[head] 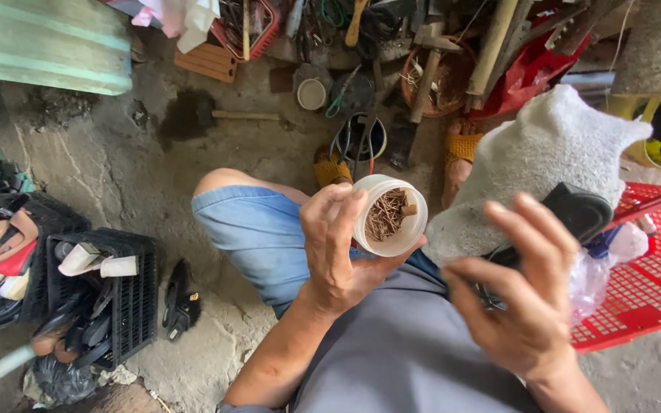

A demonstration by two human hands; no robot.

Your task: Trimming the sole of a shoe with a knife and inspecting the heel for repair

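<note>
My left hand (336, 248) held a small white tub (389, 215) of rusty brown nails (386, 213) above my knee, fingers (343, 218) wrapped round its side, the open mouth tilted toward me. My right hand (520, 294) hovered just beside it, blurred, fingers (516, 233) spread wide and holding nothing, in front of a black shoe sole (575, 213) resting on a grey-white cloth (545, 160). A red plastic basket (652, 283) sat to my right; a black crate (128, 298) of shoes stood on the concrete floor (116, 168) to my left.
</note>
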